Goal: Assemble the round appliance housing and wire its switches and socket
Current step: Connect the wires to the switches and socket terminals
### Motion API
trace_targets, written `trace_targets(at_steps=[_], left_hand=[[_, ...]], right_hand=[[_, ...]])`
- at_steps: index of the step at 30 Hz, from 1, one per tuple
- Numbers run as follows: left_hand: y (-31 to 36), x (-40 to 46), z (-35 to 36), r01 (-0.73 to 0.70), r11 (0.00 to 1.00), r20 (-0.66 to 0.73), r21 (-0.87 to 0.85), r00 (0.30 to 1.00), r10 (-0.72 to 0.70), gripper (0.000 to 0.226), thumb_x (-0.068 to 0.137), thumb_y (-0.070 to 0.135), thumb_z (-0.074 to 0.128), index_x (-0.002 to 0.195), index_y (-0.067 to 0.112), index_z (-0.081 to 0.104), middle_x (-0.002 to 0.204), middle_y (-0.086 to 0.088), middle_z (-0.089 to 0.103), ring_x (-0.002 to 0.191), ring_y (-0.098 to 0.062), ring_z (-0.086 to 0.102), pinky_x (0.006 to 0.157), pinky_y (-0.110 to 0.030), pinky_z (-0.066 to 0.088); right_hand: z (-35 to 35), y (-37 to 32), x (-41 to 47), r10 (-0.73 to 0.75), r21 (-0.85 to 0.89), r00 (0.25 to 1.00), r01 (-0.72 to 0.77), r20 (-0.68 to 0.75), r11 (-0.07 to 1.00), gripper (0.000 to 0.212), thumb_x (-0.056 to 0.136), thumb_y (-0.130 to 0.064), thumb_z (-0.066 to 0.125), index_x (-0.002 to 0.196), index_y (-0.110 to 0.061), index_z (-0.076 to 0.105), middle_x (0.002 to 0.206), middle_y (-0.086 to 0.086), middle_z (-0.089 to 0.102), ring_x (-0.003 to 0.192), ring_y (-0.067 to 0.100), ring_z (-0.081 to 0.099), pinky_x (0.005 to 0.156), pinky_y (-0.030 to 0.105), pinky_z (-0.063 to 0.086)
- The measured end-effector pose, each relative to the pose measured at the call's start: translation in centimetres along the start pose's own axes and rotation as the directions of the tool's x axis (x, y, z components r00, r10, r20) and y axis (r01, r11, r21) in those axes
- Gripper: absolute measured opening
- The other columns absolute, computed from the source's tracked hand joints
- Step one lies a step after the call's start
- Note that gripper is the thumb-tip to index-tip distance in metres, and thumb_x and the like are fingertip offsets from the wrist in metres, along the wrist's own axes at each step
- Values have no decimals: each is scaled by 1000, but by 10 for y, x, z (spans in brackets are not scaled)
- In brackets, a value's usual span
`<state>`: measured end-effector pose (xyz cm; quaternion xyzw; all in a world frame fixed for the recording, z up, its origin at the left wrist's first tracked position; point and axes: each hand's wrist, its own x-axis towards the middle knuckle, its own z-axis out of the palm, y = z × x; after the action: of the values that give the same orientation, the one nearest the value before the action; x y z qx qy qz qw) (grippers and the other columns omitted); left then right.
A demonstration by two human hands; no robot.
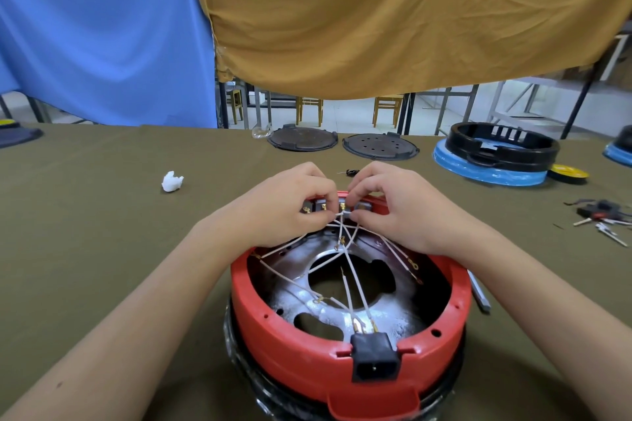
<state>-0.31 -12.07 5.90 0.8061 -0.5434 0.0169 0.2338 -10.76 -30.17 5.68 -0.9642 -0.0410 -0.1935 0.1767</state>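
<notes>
A round red housing [301,345] lies upside down near the table's front edge, with a metal plate [297,294] inside. A black power socket [374,357] sits in its near rim. White wires [352,270] with brass terminals fan from the socket across the plate to the far rim, where switch terminals [323,207] stand in a row. Both hands meet at that far rim. My left hand [290,205] pinches a white wire end at the terminals. My right hand [386,208] pinches the same wire end from the right. The switches themselves are mostly hidden by my fingers.
Two dark round plates [302,139] [379,146] lie at the far edge. At the right a black ring [502,143] rests on a blue-wrapped base [489,171], next to a yellow disc [567,171]. Loose parts and wires [602,215] lie far right, a white wad [172,181] left, a grey tool [478,294] beside the housing.
</notes>
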Motion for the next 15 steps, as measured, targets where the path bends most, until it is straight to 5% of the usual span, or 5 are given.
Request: trace_targets(at_steps=[15], left_hand=[[-1,0,-1,7,1000,10,-4,1000,-7,7,91,29,65,92,36,67,112,14,50,87,3,51,85,-21,43]], right_hand=[[-1,-2,0,17,34,1000,-17,5,999,5,85,-27,74,90,-25,75,108,-15,61,100,8,57,92,32,46]])
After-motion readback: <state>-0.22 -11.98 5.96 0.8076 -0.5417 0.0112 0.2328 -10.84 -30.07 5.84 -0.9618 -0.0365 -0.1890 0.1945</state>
